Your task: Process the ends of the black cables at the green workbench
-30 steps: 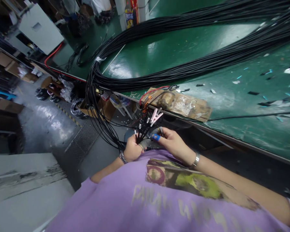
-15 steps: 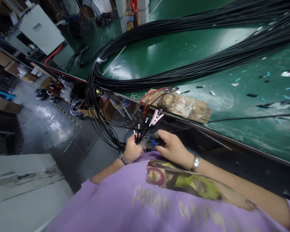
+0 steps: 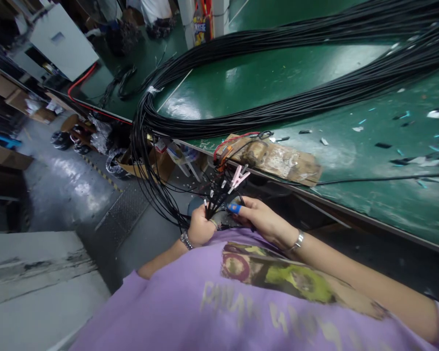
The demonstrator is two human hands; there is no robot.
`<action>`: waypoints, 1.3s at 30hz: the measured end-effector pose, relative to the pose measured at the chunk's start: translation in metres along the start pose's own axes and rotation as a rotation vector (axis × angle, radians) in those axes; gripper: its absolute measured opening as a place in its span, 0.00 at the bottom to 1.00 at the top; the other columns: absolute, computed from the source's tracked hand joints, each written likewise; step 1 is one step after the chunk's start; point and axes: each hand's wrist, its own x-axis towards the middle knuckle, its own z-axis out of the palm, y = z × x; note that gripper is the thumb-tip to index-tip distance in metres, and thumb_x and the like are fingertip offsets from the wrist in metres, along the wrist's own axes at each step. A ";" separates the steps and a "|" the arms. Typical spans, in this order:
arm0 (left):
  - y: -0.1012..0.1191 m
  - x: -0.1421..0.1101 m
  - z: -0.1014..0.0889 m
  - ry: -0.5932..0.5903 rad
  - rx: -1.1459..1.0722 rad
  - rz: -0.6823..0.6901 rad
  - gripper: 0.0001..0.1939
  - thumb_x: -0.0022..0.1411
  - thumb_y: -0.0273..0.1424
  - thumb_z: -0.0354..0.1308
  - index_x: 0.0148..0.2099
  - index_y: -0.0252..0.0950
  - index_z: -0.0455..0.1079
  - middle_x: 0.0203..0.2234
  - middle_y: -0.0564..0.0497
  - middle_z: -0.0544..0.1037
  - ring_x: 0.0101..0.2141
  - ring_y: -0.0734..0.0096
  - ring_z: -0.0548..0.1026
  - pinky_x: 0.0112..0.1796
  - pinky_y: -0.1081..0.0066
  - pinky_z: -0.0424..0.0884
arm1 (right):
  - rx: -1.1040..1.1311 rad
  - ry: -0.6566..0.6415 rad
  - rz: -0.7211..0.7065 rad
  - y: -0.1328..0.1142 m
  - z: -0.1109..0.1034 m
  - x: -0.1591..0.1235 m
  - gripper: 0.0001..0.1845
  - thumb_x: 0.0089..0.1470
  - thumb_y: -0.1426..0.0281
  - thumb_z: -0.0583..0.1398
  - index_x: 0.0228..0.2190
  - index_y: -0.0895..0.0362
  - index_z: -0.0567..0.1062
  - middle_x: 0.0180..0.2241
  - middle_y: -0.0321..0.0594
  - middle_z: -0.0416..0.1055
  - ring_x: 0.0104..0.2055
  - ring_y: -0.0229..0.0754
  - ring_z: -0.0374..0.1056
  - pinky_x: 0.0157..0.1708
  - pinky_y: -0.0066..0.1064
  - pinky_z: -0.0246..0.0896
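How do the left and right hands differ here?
The left hand closes round black cables; the right hand has its fingers extended toward them, its exact grip unclear.
The left wrist wears a dark linked band, the right a plain silver one.
Both are close together beside the bench.

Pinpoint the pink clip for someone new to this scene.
Find the green table, then the worn wooden block at its near edge. Just off that edge, above the hands, is the clip: pale pink, X-shaped, among black cables.
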 end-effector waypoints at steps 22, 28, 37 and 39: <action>0.003 0.004 -0.020 -0.244 0.019 -0.096 0.23 0.44 0.50 0.64 0.24 0.33 0.66 0.13 0.56 0.67 0.12 0.84 0.57 0.15 0.79 0.53 | -0.486 -0.058 -0.407 -0.005 -0.005 -0.001 0.18 0.47 0.53 0.60 0.24 0.57 0.69 0.24 0.36 0.69 0.27 0.38 0.62 0.30 0.31 0.62; -0.002 0.002 -0.015 -0.084 0.212 0.152 0.15 0.41 0.38 0.69 0.25 0.35 0.69 0.21 0.53 0.69 0.24 0.76 0.66 0.28 0.75 0.65 | -0.508 -0.013 -0.330 -0.002 -0.006 -0.003 0.21 0.44 0.51 0.59 0.21 0.56 0.67 0.19 0.34 0.64 0.22 0.35 0.56 0.24 0.29 0.55; -0.003 0.001 -0.017 -0.312 -0.003 -0.086 0.23 0.45 0.46 0.65 0.17 0.34 0.60 0.10 0.57 0.61 0.13 0.82 0.55 0.17 0.77 0.53 | -0.470 -0.026 -0.381 -0.006 0.001 -0.005 0.22 0.47 0.50 0.58 0.22 0.56 0.65 0.21 0.33 0.63 0.23 0.35 0.55 0.25 0.29 0.55; -0.008 0.003 -0.019 -0.395 -0.165 -0.193 0.26 0.41 0.51 0.64 0.18 0.34 0.60 0.08 0.59 0.58 0.10 0.84 0.51 0.13 0.77 0.46 | -0.542 -0.043 -0.457 -0.008 0.003 -0.003 0.21 0.49 0.50 0.56 0.22 0.56 0.66 0.21 0.34 0.64 0.25 0.37 0.57 0.28 0.30 0.57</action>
